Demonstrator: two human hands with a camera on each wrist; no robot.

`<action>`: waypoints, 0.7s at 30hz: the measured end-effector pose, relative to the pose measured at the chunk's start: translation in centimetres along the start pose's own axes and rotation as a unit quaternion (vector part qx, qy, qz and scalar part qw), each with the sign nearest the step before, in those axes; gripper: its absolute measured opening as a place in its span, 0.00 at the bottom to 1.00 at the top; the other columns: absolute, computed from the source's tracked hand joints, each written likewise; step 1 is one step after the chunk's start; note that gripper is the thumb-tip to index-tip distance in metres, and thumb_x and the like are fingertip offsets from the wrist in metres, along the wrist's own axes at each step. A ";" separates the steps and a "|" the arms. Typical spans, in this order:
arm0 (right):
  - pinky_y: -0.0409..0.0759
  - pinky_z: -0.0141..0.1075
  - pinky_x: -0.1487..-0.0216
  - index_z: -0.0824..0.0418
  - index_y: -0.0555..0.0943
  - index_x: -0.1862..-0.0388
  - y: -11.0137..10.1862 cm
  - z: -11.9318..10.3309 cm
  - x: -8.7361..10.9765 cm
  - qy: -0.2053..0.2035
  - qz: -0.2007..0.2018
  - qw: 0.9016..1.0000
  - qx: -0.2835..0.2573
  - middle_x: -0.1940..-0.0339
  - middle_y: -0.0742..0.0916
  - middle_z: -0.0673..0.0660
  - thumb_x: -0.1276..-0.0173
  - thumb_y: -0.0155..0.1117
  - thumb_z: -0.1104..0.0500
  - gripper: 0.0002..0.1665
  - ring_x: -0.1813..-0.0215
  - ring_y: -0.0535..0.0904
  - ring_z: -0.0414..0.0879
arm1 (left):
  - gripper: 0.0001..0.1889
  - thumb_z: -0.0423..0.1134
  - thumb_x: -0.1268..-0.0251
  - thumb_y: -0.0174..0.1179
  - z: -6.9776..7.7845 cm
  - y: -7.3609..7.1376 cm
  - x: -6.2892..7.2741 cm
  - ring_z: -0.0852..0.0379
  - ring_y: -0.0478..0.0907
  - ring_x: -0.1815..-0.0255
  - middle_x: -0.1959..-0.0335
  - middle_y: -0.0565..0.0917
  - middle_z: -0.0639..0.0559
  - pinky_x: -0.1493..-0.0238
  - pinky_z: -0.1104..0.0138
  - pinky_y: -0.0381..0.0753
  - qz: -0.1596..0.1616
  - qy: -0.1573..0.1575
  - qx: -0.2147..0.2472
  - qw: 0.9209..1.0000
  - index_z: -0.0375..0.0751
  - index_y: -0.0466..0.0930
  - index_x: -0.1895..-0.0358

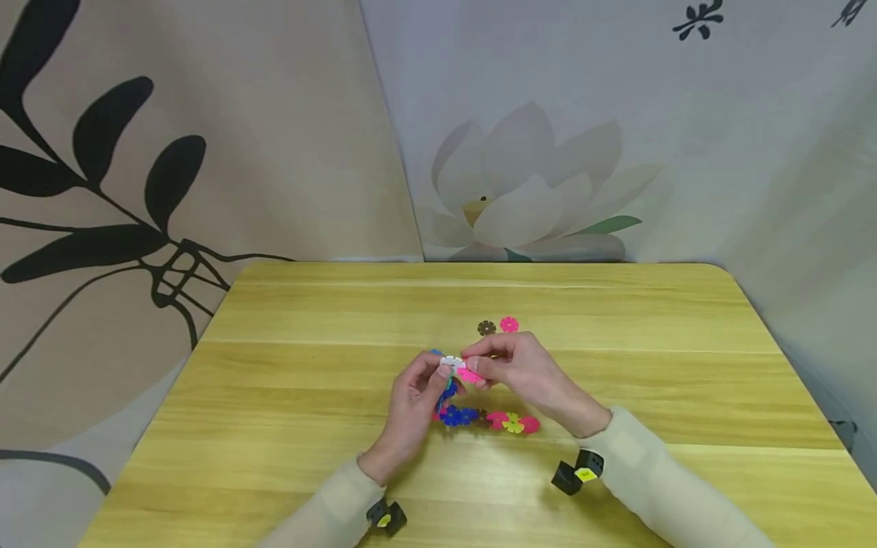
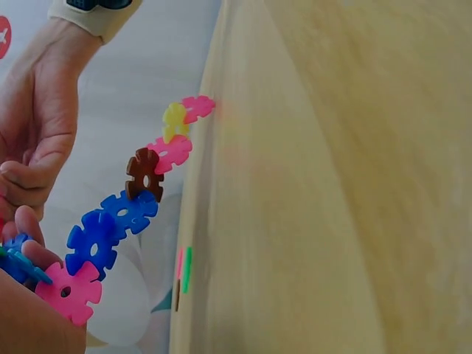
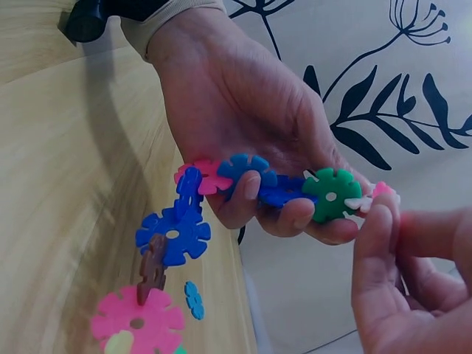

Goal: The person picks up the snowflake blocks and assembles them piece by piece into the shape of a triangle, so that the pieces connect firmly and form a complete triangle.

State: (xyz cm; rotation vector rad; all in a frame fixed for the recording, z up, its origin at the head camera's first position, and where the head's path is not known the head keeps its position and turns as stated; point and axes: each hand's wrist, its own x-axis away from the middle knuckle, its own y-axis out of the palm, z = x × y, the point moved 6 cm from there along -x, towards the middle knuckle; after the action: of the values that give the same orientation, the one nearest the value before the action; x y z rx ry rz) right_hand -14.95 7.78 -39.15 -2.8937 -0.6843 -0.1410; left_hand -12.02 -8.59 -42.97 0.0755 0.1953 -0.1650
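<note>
A chain of interlocking flower-shaped plastic discs hangs from my left hand (image 1: pixel 411 399), whose fingers grip its upper end. In the right wrist view, a green disc (image 3: pixel 332 195) and a white disc (image 3: pixel 358 205) sit at that end, beside the left fingertips. My right hand (image 1: pixel 534 377) pinches a pink disc (image 1: pixel 470 376) right against the white one; whether their slots interlock is hidden by the fingers. Lower down, the chain runs through blue discs (image 2: pixel 93 243), a brown disc (image 2: pixel 144 175), a pink disc (image 2: pixel 172 152) and a yellow disc (image 2: pixel 175 122).
Beyond the hands, a loose brown disc (image 1: pixel 486 328) and a loose pink disc (image 1: pixel 509 325) lie on the wooden table (image 1: pixel 308 320). A light blue disc (image 3: pixel 194 300) also lies on it. A patterned backdrop (image 1: pixel 548 91) stands behind the table's far edge.
</note>
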 end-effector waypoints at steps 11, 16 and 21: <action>0.87 0.51 0.49 0.71 0.81 0.41 -0.8 0.9 -0.9 -0.018 -0.014 1.000 -0.002 0.54 0.88 0.63 0.18 0.58 0.54 0.22 0.55 0.86 0.64 | 0.14 0.42 0.17 0.52 -0.3 -0.6 -0.1 0.48 0.82 0.68 0.63 0.84 0.37 0.74 0.73 0.74 0.046 -0.063 0.030 0.996 0.34 0.77 0.45; 0.86 0.49 0.48 0.69 0.83 0.44 -1.4 1.3 -1.8 -0.060 0.010 0.994 0.096 0.53 0.88 0.62 0.19 0.58 0.55 0.18 0.53 0.85 0.62 | 0.14 0.44 0.17 0.53 -0.6 -1.7 0.1 0.50 0.83 0.69 0.67 0.85 0.44 0.73 0.72 0.75 0.072 -0.083 0.038 0.993 0.37 0.77 0.46; 0.85 0.44 0.47 0.60 0.86 0.46 -1.2 1.3 -3.3 -0.094 0.002 0.974 0.206 0.51 0.89 0.55 0.21 0.62 0.57 0.12 0.48 0.84 0.48 | 0.14 0.47 0.18 0.53 -0.7 -2.6 0.3 0.50 0.82 0.69 0.68 0.85 0.43 0.72 0.71 0.76 0.080 -0.083 0.050 0.992 0.39 0.78 0.47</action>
State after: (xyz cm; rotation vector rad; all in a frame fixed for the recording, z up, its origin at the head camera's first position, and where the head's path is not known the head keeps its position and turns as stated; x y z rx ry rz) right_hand -18.39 7.65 -40.72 -2.5261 -0.6459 0.2496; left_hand -12.30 -11.18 -43.88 0.1761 0.0143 -0.0210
